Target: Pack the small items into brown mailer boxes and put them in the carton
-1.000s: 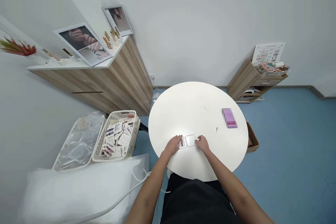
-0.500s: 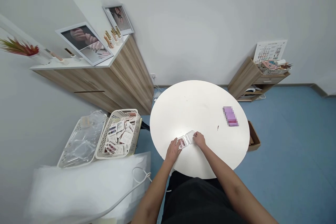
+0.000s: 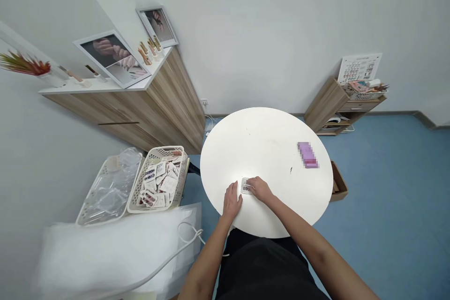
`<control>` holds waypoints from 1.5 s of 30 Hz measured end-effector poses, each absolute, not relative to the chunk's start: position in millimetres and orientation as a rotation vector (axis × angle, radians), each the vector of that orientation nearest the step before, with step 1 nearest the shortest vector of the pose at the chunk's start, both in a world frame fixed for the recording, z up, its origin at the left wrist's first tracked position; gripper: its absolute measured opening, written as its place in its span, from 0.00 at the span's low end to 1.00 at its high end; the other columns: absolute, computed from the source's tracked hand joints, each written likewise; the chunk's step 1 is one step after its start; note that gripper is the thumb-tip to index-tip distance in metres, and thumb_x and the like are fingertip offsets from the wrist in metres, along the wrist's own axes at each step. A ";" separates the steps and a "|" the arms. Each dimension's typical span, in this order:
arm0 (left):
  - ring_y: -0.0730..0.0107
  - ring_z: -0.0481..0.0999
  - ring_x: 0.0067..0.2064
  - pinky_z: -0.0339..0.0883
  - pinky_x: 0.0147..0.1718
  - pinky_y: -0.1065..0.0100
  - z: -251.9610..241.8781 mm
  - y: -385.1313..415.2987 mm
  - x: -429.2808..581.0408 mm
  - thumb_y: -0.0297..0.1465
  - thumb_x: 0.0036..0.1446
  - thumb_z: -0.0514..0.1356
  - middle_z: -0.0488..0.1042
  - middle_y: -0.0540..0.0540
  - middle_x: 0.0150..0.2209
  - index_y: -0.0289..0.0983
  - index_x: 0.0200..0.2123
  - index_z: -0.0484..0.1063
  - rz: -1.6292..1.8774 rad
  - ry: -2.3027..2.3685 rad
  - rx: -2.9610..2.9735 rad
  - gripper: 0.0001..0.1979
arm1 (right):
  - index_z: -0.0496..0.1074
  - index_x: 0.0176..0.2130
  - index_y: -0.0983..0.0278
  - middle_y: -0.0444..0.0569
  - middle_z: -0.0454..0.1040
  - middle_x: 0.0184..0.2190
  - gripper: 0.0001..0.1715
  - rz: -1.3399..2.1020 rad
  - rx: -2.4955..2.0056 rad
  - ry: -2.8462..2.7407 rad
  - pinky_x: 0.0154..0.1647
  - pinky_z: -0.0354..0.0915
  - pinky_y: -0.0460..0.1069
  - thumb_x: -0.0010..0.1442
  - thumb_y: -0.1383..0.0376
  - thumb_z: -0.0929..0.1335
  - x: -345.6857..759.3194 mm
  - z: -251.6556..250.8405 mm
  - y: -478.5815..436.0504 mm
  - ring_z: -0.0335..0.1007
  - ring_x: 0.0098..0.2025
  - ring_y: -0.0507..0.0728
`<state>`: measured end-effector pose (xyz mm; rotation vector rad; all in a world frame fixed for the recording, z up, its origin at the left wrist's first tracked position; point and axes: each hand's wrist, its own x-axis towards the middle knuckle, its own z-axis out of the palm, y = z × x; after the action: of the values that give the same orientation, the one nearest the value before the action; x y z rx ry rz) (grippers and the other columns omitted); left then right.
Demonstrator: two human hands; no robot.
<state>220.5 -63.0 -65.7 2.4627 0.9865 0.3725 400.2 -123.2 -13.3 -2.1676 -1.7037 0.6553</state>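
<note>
A small clear plastic case (image 3: 245,188) lies closed on the round white table (image 3: 253,136), near the edge closest to me. Small dark, nail-like pieces on a white card show through its lid. My right hand (image 3: 261,189) rests over the case's right part, its fingers closed on the lid and hiding some of it. Flat on the table at the case's left side is my left hand (image 3: 232,200), fingers stretched out and thumb close to the case's edge. Nothing shows in the left hand.
A blurred purple item (image 3: 308,155) lies at the table's right. Left of the table, a white basket (image 3: 183,183) holds many nail cards, beside another basket (image 3: 84,211) of clear plastic packaging. A cardboard box (image 3: 339,183) sits on the floor to the right.
The case stood open with its lid folded out to the right; now the lid is folded shut. My right hand has moved left with it, and my left hand has come off the case.
</note>
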 end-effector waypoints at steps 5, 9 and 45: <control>0.56 0.55 0.67 0.56 0.61 0.51 -71.2 -65.4 217.5 0.25 0.58 0.48 0.52 0.39 0.69 0.38 0.69 0.44 0.245 0.749 2.603 0.35 | 0.70 0.56 0.62 0.52 0.73 0.54 0.23 0.350 -2.122 -1.897 0.51 0.66 0.53 0.64 0.72 0.60 388.6 -45.2 -145.7 0.66 0.55 0.60; 0.58 0.51 0.69 0.52 0.63 0.49 -76.6 -75.6 217.0 0.24 0.58 0.47 0.50 0.41 0.69 0.38 0.69 0.41 0.122 0.718 2.674 0.36 | 0.68 0.59 0.64 0.53 0.70 0.58 0.26 0.195 -2.100 -2.001 0.56 0.64 0.57 0.63 0.75 0.59 387.8 -67.1 -157.8 0.62 0.60 0.62; 0.28 0.18 0.66 0.28 0.53 0.20 -93.8 -84.9 259.9 0.59 0.30 0.67 0.26 0.30 0.70 0.36 0.70 0.35 -0.493 1.368 2.447 0.71 | 0.57 0.58 0.65 0.60 0.68 0.55 0.33 0.371 -2.048 -1.951 0.57 0.61 0.61 0.54 0.65 0.65 544.4 -83.4 -72.3 0.64 0.57 0.66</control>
<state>259.9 -84.9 -93.8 2.4467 1.3679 -0.4928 544.4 -72.3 -83.4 -2.0482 -1.9508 0.3705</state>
